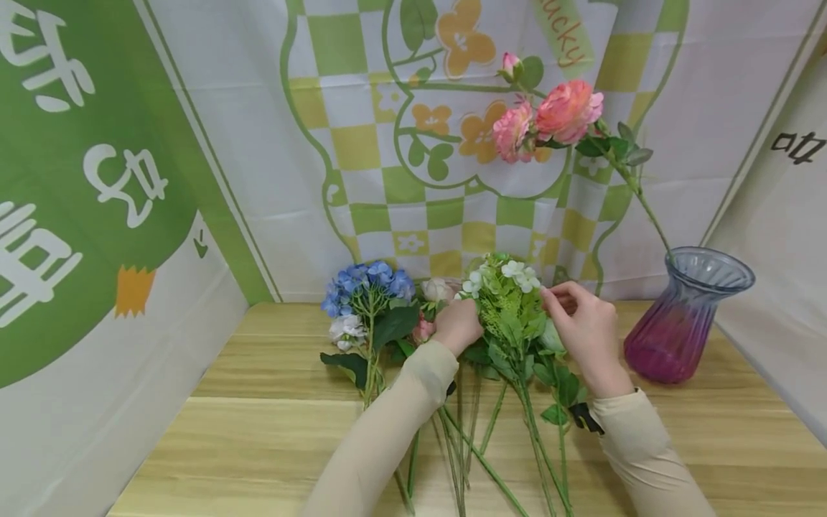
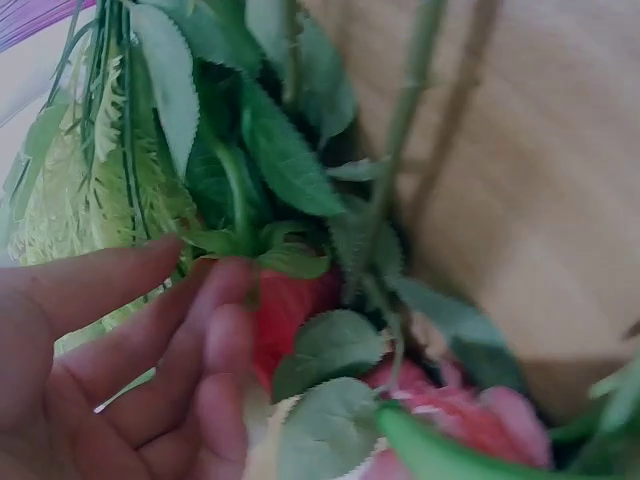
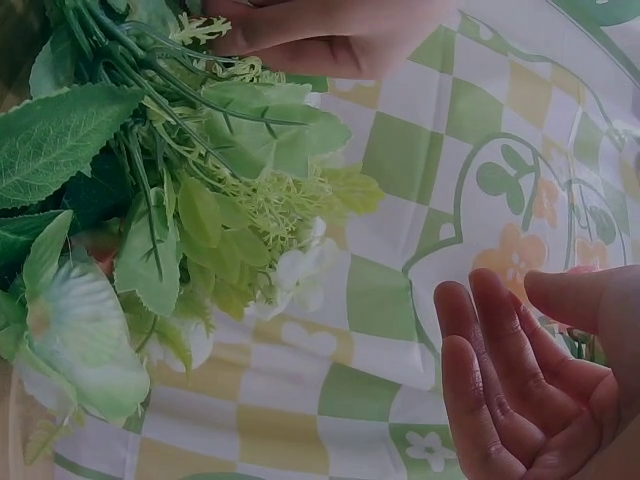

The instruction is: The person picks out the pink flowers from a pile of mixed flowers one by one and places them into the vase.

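A bunch of green foliage with small white flowers (image 1: 510,316) lies on the table, its stems toward me. My left hand (image 1: 459,327) is at its left side; in the right wrist view the fingertips of that left hand (image 3: 320,35) pinch a thin green sprig (image 3: 195,30). Below those fingers, a red flower (image 2: 285,320) shows in the left wrist view. On the bunch's right, my right hand (image 1: 584,330) is raised beside the white flowers. The right wrist view shows this right hand (image 3: 540,380) apart from the foliage, its fingers loosely bent and holding nothing.
A blue hydrangea (image 1: 371,283) lies left of the bunch, beside white and pink flowers. At the right stands a blue-to-purple glass vase (image 1: 672,337) with one pink flower stem (image 1: 565,111) leaning left. A patterned cloth (image 1: 362,208) hangs behind the wooden table (image 1: 258,431).
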Motion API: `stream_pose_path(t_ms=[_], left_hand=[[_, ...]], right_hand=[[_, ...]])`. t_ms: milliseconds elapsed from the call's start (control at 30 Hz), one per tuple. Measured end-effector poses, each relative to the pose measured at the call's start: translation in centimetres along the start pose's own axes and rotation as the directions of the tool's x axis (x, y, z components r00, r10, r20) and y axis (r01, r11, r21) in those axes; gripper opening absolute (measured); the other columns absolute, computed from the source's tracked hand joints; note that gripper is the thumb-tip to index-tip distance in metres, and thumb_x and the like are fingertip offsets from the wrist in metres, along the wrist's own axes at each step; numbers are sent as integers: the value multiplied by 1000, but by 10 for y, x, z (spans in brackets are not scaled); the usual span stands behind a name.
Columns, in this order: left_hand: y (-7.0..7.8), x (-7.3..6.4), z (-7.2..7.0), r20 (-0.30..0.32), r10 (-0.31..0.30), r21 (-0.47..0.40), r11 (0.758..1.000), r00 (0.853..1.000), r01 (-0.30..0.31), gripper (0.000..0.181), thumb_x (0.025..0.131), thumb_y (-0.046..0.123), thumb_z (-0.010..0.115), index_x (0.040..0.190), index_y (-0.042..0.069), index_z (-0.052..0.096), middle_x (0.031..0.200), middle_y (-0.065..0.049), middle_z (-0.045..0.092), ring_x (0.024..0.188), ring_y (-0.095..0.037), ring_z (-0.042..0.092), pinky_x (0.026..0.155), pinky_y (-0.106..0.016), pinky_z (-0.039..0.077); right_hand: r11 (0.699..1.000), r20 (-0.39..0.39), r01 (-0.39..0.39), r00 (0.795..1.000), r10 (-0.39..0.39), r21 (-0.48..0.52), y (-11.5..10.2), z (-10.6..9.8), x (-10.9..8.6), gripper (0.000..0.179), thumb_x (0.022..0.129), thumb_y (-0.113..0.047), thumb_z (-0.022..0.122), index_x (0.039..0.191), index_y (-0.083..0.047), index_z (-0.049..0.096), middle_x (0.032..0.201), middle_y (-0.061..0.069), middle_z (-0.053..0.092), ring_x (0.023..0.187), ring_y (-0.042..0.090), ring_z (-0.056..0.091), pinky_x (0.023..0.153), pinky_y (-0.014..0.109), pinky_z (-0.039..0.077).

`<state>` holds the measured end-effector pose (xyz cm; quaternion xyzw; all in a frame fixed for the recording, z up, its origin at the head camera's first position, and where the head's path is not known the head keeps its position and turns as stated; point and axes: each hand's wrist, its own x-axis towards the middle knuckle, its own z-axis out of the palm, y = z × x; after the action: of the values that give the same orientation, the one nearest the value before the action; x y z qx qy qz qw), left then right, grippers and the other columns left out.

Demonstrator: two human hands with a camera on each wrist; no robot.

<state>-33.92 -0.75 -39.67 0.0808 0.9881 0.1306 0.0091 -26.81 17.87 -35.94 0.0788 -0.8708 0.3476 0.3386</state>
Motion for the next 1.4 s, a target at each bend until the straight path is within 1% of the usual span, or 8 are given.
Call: stream_pose_path(t_ms=[100,200,300,467,733,867,1100,1400], left_hand=[[6,5,0,47,-24,48,999,999,22,11,88,22,63,81,15,66,76,-5,65,56,-17,52,46,-34,36],[12,6,1,77,-48,68,997,996,43,12,91,22,60,84,15,67,71,-5,65,55,-17,53,47,-34,35],[16,7,3,70,-67,84,995,995,61,15,92,22,59,81,16,67,65,-4,61,53,-16,53,47,-33,34],[20,8,7,63,-103,118,988,993,95,14,93,23,58,90,16,70,68,-5,63,53,-15,54,47,-31,35],[21,13,19,103,-184,142,975,977,169,21,95,28,55,103,17,71,104,-6,70,69,-19,61,52,-32,36],[19,19,20,106,-212,78,976,972,204,24,94,29,57,108,17,70,104,-6,70,79,-21,64,55,-33,41],[12,26,23,88,-279,-94,953,956,287,19,91,25,61,102,13,70,97,-7,69,72,-20,61,57,-36,46],[0,26,28,88,-351,-364,860,932,358,22,85,26,67,92,5,70,64,-7,64,52,-21,60,49,-35,47]], right_hand=[[1000,6,3,1000,-3,-3,0,-1,0,31,93,-39,58,86,-11,70,71,2,71,61,18,65,59,34,50],[1000,11,5,1000,-5,-7,0,-1,0,31,94,-39,58,87,-11,70,71,2,71,61,18,65,60,37,51],[1000,9,2,1000,-2,-5,0,0,0,26,93,-35,60,86,-11,70,71,2,71,60,18,64,59,37,51],[1000,4,3,1000,-3,-3,3,0,0,28,93,-37,59,87,-12,70,72,2,71,61,18,65,60,37,51],[1000,15,12,1000,-12,-14,3,3,-1,26,93,-33,60,87,-11,70,70,2,70,61,17,64,58,35,50],[1000,11,15,1000,-14,-14,1,4,-1,32,94,-39,56,86,-12,71,69,0,70,61,16,64,57,30,49],[1000,8,12,1000,-12,3,-1,3,-1,29,94,-37,58,85,-12,71,70,1,70,61,16,64,58,30,49],[1000,-1,20,1000,-20,7,-2,1,-1,25,94,-32,59,85,-10,70,71,2,71,61,16,65,56,28,47]])
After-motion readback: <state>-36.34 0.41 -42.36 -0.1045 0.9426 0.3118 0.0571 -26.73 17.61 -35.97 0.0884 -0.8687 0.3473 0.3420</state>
